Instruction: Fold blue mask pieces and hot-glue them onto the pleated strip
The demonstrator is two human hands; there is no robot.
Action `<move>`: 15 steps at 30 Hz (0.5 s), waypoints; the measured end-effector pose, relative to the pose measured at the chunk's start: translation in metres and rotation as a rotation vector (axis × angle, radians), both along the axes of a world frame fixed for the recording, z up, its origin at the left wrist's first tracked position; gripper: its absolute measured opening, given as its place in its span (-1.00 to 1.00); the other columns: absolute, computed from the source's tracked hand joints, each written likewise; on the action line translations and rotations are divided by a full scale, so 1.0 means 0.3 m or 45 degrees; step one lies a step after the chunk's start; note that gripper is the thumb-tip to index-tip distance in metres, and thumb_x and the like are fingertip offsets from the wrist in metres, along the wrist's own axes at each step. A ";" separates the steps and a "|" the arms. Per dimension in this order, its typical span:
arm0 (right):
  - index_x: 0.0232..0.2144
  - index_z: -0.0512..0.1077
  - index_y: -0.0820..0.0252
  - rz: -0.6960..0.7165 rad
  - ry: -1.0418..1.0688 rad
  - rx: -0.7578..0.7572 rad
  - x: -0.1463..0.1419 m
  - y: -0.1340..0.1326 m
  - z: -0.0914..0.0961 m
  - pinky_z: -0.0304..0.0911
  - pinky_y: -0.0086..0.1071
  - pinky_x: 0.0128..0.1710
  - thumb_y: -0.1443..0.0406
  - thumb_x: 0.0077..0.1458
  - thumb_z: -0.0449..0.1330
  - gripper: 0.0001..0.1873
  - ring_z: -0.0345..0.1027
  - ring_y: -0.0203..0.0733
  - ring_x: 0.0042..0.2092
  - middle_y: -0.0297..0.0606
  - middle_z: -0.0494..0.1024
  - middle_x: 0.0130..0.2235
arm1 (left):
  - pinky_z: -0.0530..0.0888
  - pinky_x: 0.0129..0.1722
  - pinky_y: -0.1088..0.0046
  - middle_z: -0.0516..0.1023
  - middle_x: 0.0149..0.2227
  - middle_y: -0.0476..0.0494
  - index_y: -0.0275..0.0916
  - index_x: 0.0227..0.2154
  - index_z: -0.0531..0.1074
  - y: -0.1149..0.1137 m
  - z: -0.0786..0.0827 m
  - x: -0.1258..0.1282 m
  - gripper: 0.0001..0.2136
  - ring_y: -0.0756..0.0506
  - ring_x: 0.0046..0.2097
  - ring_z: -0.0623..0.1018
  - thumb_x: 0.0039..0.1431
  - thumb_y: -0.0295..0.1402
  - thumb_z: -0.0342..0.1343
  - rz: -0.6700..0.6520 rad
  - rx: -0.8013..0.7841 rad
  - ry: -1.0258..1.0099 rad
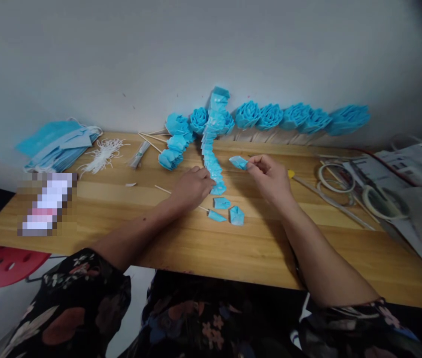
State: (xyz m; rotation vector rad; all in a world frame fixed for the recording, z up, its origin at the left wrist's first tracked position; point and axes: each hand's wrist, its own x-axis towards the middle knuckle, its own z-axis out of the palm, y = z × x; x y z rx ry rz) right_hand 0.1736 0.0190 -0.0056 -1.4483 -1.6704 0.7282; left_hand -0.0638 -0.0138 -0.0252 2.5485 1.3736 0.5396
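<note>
My right hand (268, 176) pinches a small folded blue petal piece (238, 161) just above the wooden table (121, 219). My left hand (192, 186) rests with curled fingers at the lower end of a long row of overlapping blue petals (211, 159), fingertips on its last piece (219, 188). A thin wooden stick (166, 190) runs under the left hand. Three loose blue petals (229, 211) lie on the table between my hands. Whether the left hand grips the row or only presses it is unclear.
Blue rolled flowers (270, 117) line the wall at the back. A stack of blue face masks (56, 144) and white ear loops (102, 154) lie at the left. Tape rolls (336, 176), sticks and papers (412, 189) are at the right. A red stool (7, 263) stands lower left.
</note>
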 end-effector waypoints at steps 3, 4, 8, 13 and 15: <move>-0.34 0.49 0.12 0.112 0.287 -0.131 -0.003 0.010 -0.010 0.27 -0.33 -0.36 0.11 0.08 0.24 -0.79 0.40 -0.19 -0.36 -0.29 0.57 -0.41 | 0.35 -0.03 0.22 0.61 -0.11 -0.25 -0.25 -0.10 0.57 -0.003 0.016 0.001 -0.81 -0.22 -0.05 0.50 0.34 -0.40 0.09 0.098 0.037 0.013; -0.35 0.49 0.12 0.128 0.331 -0.148 -0.006 0.010 -0.012 0.25 -0.34 -0.38 0.10 0.06 0.26 -0.77 0.38 -0.21 -0.38 -0.31 0.54 -0.43 | 0.35 -0.03 0.23 0.62 -0.13 -0.24 -0.26 -0.10 0.56 -0.004 0.020 0.000 -0.82 -0.22 -0.05 0.51 0.34 -0.40 0.09 0.137 0.046 -0.015; -0.37 0.51 0.12 0.147 0.406 -0.150 -0.016 0.002 -0.016 0.20 -0.37 -0.43 0.05 0.00 0.32 -0.73 0.28 -0.27 -0.43 -0.35 0.49 -0.47 | 0.35 -0.07 0.25 0.64 -0.19 -0.20 -0.26 -0.20 0.54 -0.002 0.024 -0.007 -0.85 -0.20 -0.10 0.54 0.37 -0.38 0.07 0.174 0.076 -0.121; -0.38 0.51 0.10 0.158 0.422 -0.149 -0.018 -0.002 -0.014 0.20 -0.36 -0.41 0.05 -0.02 0.35 -0.72 0.30 -0.26 -0.40 -0.32 0.51 -0.43 | 0.34 -0.19 0.33 0.60 -0.34 -0.13 -0.25 -0.36 0.50 0.008 0.010 -0.018 -0.77 -0.10 -0.25 0.53 0.40 -0.34 0.02 0.162 0.098 -0.327; -0.39 0.52 0.11 0.158 0.434 -0.151 -0.019 -0.003 -0.011 0.20 -0.37 -0.41 0.07 -0.02 0.35 -0.74 0.30 -0.27 -0.40 -0.33 0.52 -0.44 | 0.33 -0.24 0.35 0.57 -0.39 -0.11 -0.24 -0.43 0.47 0.007 0.008 -0.019 -0.72 -0.08 -0.29 0.51 0.40 -0.32 0.00 0.163 0.107 -0.405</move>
